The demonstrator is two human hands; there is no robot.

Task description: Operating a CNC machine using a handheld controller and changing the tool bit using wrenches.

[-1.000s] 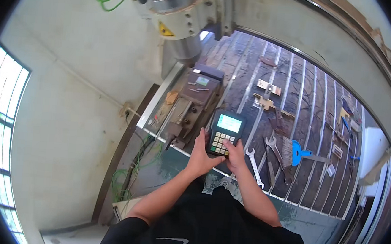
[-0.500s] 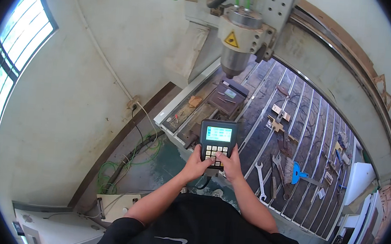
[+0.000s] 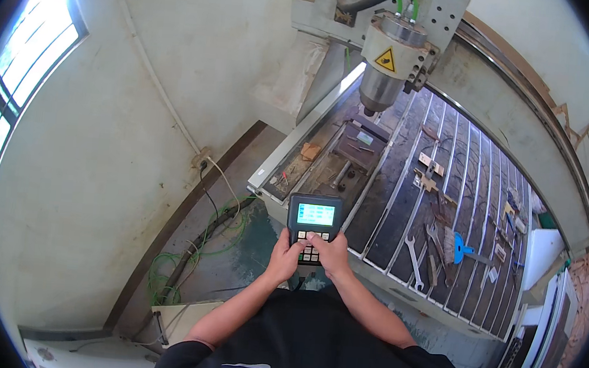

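Observation:
I hold a black handheld controller (image 3: 315,201) with a lit screen and rows of pale keys upright before my body. My left hand (image 3: 284,258) wraps its left side, with the thumb over the left keys. Around the right side closes my right hand (image 3: 334,256), its thumb on the upper keys. A cable comes from the controller's lower end. Beyond it, a metal spindle (image 3: 384,87) with a yellow warning triangle hangs over the slotted machine bed (image 3: 380,236). A brown box-like block (image 3: 360,145) with small tools on top sits below the spindle.
Wrenches (image 3: 413,262), a blue-handled brush (image 3: 458,247) and small wooden pieces (image 3: 431,163) lie on the bed. The gantry beam (image 3: 514,111) crosses at the right. Green hoses and a dark cable (image 3: 181,265) lie on the floor by the left wall.
The controller and both hands have come lower and slightly left in view. My right thumb has shifted to the upper keys. The bed and spindle appear farther right as the view shifts.

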